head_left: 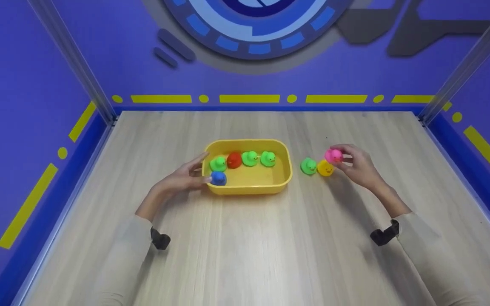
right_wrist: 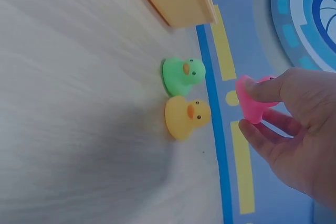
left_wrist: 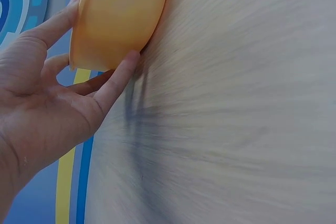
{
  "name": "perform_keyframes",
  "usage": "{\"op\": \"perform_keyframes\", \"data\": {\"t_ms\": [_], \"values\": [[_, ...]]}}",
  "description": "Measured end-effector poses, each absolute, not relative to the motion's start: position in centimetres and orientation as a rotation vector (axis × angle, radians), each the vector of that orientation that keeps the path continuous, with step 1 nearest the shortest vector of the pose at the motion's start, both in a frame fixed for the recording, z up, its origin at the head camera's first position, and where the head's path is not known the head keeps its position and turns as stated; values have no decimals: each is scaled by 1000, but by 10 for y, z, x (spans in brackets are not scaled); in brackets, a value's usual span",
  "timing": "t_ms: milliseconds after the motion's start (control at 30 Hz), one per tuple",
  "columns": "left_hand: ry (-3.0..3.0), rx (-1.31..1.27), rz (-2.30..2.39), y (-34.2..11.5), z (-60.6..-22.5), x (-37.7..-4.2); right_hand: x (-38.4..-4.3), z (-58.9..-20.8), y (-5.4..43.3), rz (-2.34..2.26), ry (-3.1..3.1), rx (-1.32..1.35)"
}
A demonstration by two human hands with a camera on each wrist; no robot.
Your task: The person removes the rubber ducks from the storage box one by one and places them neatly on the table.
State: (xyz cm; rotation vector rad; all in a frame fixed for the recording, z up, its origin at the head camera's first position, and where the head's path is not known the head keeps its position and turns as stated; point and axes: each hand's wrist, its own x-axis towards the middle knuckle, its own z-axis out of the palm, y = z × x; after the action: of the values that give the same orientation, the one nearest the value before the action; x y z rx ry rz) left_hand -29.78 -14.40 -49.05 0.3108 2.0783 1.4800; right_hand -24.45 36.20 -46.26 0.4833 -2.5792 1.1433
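Pink duck is off the table, right of the yellow tub and not in it. Table is wood-look, tub near its middle, low walls. Left hand at tub's left end: fingers spread wide and fairly straight, touching the outside wall and rim, not wrapped round it. Right hand has thumb and fingertips closed in a pinch on the pink duck, nothing else held. In the tub: three green ducks, one red duck, one blue duck near the left hand's thumb. On the table between tub and right hand: a loose green duck and a yellow duck side by side; can't tell if they touch. Risks, my read: pinch looks light, so a smooth duck could slip out if squeezed off-centre. Yellow duck sits very near the right hand in the head view, so a low sweep toward the tub could knock it or the loose green one. Tub could slide or tip if the left hand pushes its end unevenly, since nothing braces the other side. Rim could catch a duck carried too low.
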Motion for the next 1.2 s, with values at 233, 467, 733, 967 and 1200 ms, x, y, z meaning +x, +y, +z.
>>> {"op": "perform_keyframes", "data": {"t_ms": [233, 467, 733, 967, 1200], "values": [[2053, 309, 1468, -140, -494, -295, -234, -477, 381, 1116, -2595, 439], [2061, 273, 1475, -142, -494, -296, -234, -482, 388, 1132, -2641, 384], [2061, 283, 1490, -145, -492, -297, -233, -484, 395, 1124, -2662, 364], [2057, 289, 1498, -144, -490, -299, -233, -489, 401, 1122, -2696, 329], [2060, 302, 1497, -144, -489, -300, -230, -500, 404, 1119, -2750, 264]]}}
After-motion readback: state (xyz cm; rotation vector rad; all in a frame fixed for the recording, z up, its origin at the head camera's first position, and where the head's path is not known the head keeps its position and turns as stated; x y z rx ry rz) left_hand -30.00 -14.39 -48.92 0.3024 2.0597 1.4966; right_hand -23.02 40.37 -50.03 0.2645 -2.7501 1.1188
